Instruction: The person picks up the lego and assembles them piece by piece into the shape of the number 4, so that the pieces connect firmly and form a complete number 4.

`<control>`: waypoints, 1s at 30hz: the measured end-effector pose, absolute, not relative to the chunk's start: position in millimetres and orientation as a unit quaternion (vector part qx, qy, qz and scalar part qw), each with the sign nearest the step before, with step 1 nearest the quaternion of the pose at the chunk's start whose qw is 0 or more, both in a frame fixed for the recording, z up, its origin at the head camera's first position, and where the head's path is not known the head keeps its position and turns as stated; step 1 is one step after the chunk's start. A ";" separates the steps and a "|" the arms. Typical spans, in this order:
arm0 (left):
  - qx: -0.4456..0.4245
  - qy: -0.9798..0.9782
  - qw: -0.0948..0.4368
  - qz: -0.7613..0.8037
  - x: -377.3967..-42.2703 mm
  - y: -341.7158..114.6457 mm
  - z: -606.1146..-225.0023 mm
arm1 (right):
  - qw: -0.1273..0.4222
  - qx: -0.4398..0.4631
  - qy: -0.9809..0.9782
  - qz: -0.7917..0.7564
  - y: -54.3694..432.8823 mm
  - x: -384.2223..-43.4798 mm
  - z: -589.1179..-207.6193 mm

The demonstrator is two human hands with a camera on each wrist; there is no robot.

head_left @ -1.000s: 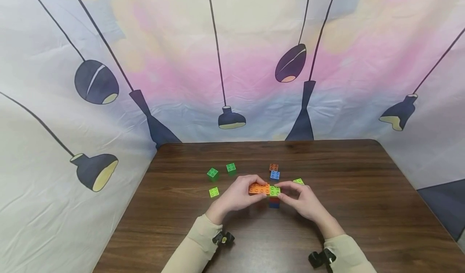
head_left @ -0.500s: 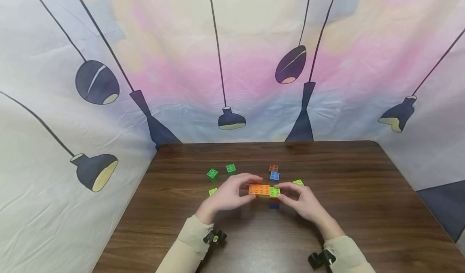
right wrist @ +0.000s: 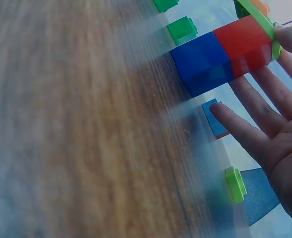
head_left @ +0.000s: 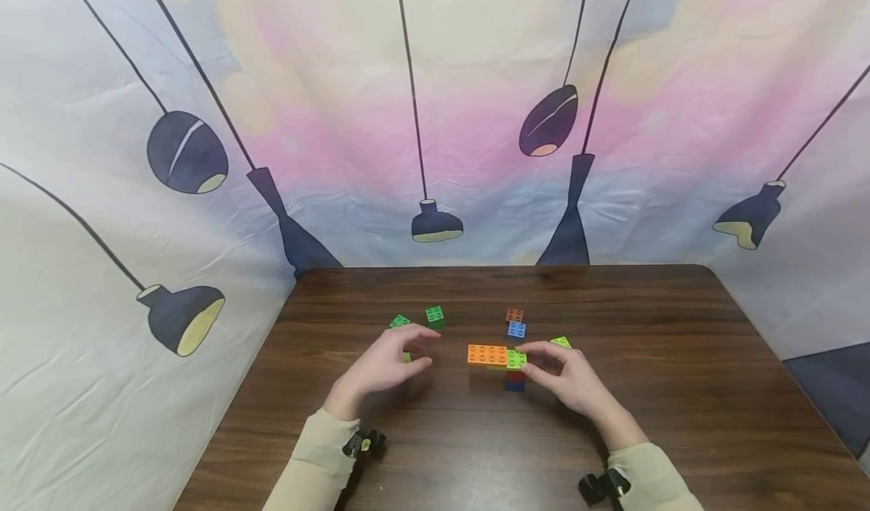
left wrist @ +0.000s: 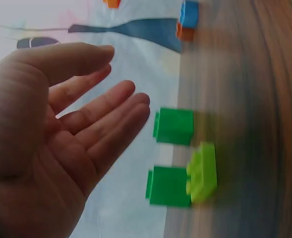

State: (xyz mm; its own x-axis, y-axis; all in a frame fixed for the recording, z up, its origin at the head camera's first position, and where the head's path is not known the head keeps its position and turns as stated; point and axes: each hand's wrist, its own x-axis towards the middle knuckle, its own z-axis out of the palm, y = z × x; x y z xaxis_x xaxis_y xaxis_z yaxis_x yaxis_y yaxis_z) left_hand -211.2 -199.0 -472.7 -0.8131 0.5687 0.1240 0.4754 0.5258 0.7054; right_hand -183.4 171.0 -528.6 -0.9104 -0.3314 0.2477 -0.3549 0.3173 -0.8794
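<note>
A stack of toy building bricks stands in the middle of the table: a dark blue brick (right wrist: 203,64) at the bottom, a red brick (right wrist: 242,44) above it, then lime green. An orange brick (head_left: 486,355) lies level with the lime green brick (head_left: 516,359) at the top and sticks out leftward. My right hand (head_left: 567,375) pinches that lime green brick between thumb and fingers. To the left, my left hand (head_left: 384,364) is held above the table, thumb and fingers apart, holding nothing. Its nearest things are two green bricks (left wrist: 174,126) and a loose lime green brick (left wrist: 204,172).
Behind the stack, a light blue brick (head_left: 517,330) and a brown-orange brick (head_left: 514,315) sit together. Another lime green brick (head_left: 560,342) is partly hidden behind my right hand. A printed cloth (head_left: 381,118) hangs beyond the wooden table's (head_left: 612,292) far edge.
My left hand has let go of the orange brick and moved left toward the loose green bricks. The right hand has kept its pinch on the stack, almost unmoved.
</note>
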 end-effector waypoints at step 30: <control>0.205 0.933 0.042 0.292 -215.9 -241.5 -492.8 | 0.000 0.204 -0.809 0.551 170.6 -181.9 -526.2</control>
